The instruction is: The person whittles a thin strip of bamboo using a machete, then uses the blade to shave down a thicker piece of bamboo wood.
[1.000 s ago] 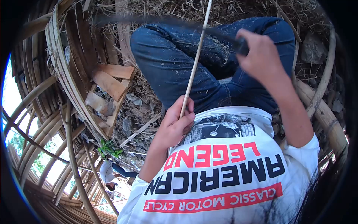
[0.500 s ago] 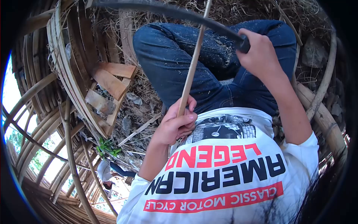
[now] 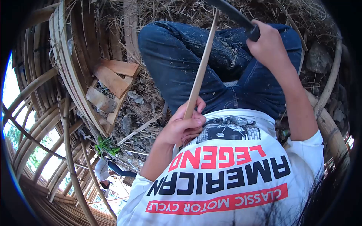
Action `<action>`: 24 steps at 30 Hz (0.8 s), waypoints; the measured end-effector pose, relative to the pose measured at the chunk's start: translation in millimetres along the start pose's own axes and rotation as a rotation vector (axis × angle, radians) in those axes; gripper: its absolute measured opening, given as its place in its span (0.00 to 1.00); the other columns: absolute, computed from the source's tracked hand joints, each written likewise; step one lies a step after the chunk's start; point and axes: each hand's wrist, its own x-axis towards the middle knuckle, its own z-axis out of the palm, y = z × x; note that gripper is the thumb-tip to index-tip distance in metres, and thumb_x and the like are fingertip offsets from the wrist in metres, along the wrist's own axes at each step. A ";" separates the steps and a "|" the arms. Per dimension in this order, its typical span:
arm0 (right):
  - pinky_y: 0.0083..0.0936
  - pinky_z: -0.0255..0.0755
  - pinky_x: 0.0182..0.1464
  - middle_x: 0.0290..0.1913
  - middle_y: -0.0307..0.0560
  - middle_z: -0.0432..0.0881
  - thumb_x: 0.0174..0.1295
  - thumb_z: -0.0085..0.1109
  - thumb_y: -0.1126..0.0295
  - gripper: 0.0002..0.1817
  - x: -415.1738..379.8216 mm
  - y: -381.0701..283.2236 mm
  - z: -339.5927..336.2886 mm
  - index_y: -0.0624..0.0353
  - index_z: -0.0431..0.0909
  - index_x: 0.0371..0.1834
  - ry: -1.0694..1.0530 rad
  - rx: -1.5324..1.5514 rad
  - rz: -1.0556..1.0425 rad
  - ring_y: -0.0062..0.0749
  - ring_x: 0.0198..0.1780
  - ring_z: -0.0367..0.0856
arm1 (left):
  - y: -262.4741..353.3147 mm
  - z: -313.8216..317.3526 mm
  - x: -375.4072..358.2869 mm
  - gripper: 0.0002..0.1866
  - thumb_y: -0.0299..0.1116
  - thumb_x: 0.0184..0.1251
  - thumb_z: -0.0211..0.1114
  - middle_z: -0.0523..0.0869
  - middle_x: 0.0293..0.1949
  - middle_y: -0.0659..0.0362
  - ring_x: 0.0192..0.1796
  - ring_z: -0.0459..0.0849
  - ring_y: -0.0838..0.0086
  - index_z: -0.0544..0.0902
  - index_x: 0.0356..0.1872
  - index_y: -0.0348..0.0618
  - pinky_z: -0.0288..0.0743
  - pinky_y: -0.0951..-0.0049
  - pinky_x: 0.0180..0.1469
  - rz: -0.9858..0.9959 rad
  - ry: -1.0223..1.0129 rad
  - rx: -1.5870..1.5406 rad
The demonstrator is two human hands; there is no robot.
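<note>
My left hand is closed around the lower end of a thin, pale bamboo strip, close to my shirt. From there the strip slants up over my crossed legs in jeans. At the upper right, my right hand grips the dark handle of a machete. Its blade runs up and left, overlapping the strip's far tip in this view, and the blade's end is cut off by the frame. Fine shavings lie on the jeans.
Bent bamboo strips and several cut wood pieces lie to the left. Bamboo poles form a frame at lower left, where another person is visible beyond. At right are a thick pole and a stone.
The machete and my right hand have shifted slightly right, and the blade now points more steeply upward. My left hand and the strip have moved a little right.
</note>
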 end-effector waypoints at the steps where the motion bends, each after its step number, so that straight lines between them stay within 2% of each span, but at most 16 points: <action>1: 0.46 0.79 0.45 0.32 0.61 0.84 0.50 0.65 0.72 0.19 -2.6 -3.6 0.9 0.59 0.81 0.48 -0.021 -0.013 0.000 0.58 0.41 0.85 | -1.4 1.5 1.3 0.15 0.26 0.66 0.59 0.63 0.16 0.67 0.11 0.58 0.87 0.59 0.43 0.44 0.48 0.85 0.11 -0.006 -0.012 -0.015; 2: 0.46 0.79 0.45 0.32 0.62 0.84 0.50 0.65 0.72 0.19 -8.9 -6.4 -0.2 0.60 0.80 0.48 -0.046 -0.027 0.009 0.58 0.40 0.85 | -0.4 0.1 2.1 0.15 0.26 0.66 0.59 0.63 0.16 0.67 0.11 0.58 0.87 0.59 0.43 0.44 0.48 0.85 0.11 -0.002 -0.012 -0.012; 3: 0.47 0.79 0.45 0.32 0.62 0.84 0.49 0.66 0.73 0.19 -18.0 -18.8 -5.9 0.62 0.80 0.47 -0.157 -0.003 0.053 0.59 0.39 0.84 | -1.6 -1.4 3.0 0.15 0.25 0.66 0.59 0.63 0.16 0.67 0.10 0.58 0.88 0.59 0.43 0.44 0.48 0.85 0.11 -0.006 -0.009 -0.014; 6: 0.47 0.79 0.45 0.31 0.62 0.84 0.49 0.67 0.72 0.17 -47.9 -37.3 -7.0 0.61 0.80 0.44 -0.301 0.004 -0.044 0.58 0.38 0.85 | -3.4 -2.8 5.6 0.16 0.24 0.65 0.59 0.63 0.16 0.67 0.10 0.58 0.88 0.59 0.43 0.45 0.49 0.86 0.11 -0.035 -0.015 -0.041; 8: 0.47 0.79 0.44 0.32 0.61 0.84 0.50 0.66 0.72 0.15 -43.8 -31.6 -10.7 0.61 0.80 0.43 -0.298 0.022 -0.082 0.57 0.38 0.85 | -2.3 -1.8 2.5 0.19 0.25 0.62 0.63 0.63 0.15 0.66 0.11 0.57 0.88 0.59 0.43 0.46 0.46 0.86 0.11 -0.038 0.026 -0.016; 11: 0.48 0.78 0.44 0.32 0.60 0.84 0.51 0.64 0.74 0.13 -10.8 -8.7 -14.3 0.62 0.80 0.41 -0.135 -0.056 -0.040 0.58 0.40 0.84 | 0.6 0.5 0.1 0.18 0.24 0.63 0.62 0.63 0.16 0.67 0.11 0.58 0.88 0.59 0.43 0.46 0.47 0.86 0.11 -0.022 0.015 -0.023; 14: 0.49 0.77 0.45 0.32 0.63 0.83 0.51 0.64 0.74 0.12 -8.5 -9.4 -6.4 0.63 0.79 0.40 -0.093 -0.004 -0.032 0.60 0.41 0.84 | 0.0 3.3 1.7 0.17 0.24 0.64 0.60 0.64 0.16 0.68 0.11 0.58 0.88 0.59 0.43 0.46 0.48 0.86 0.11 0.002 0.013 -0.011; 15: 0.49 0.77 0.44 0.31 0.63 0.83 0.51 0.63 0.74 0.11 -13.6 -22.7 -12.7 0.64 0.78 0.39 -0.156 -0.023 0.023 0.61 0.40 0.83 | 1.4 3.5 4.5 0.17 0.24 0.64 0.60 0.64 0.16 0.68 0.11 0.58 0.88 0.59 0.43 0.46 0.48 0.86 0.11 -0.014 0.027 -0.015; 18: 0.47 0.79 0.44 0.31 0.63 0.83 0.50 0.66 0.75 0.13 -41.9 -38.9 -18.1 0.62 0.78 0.40 -0.305 -0.030 -0.036 0.61 0.37 0.84 | 2.0 2.3 4.6 0.19 0.25 0.62 0.63 0.64 0.16 0.67 0.11 0.57 0.89 0.60 0.43 0.48 0.47 0.86 0.11 -0.054 0.051 0.030; 21: 0.46 0.79 0.45 0.31 0.61 0.84 0.49 0.66 0.75 0.15 -28.8 -31.1 -21.1 0.61 0.79 0.42 -0.316 -0.038 -0.052 0.58 0.38 0.84 | 2.2 -0.7 1.6 0.19 0.24 0.62 0.63 0.64 0.17 0.67 0.11 0.58 0.89 0.60 0.43 0.47 0.47 0.87 0.11 -0.034 0.024 0.007; 22: 0.46 0.79 0.45 0.32 0.60 0.84 0.50 0.66 0.74 0.14 -18.9 -19.7 -20.0 0.61 0.79 0.42 -0.204 -0.090 -0.106 0.56 0.40 0.85 | 3.0 0.0 -0.7 0.19 0.24 0.62 0.63 0.64 0.17 0.67 0.11 0.58 0.89 0.60 0.43 0.47 0.47 0.87 0.11 -0.017 0.014 -0.009; 24: 0.46 0.79 0.45 0.32 0.59 0.84 0.50 0.66 0.74 0.14 0.7 -6.2 -16.8 0.62 0.79 0.41 -0.084 -0.099 -0.060 0.56 0.41 0.85 | 4.5 1.6 0.8 0.18 0.23 0.63 0.61 0.64 0.17 0.67 0.11 0.58 0.89 0.59 0.44 0.46 0.47 0.86 0.12 0.006 0.000 -0.011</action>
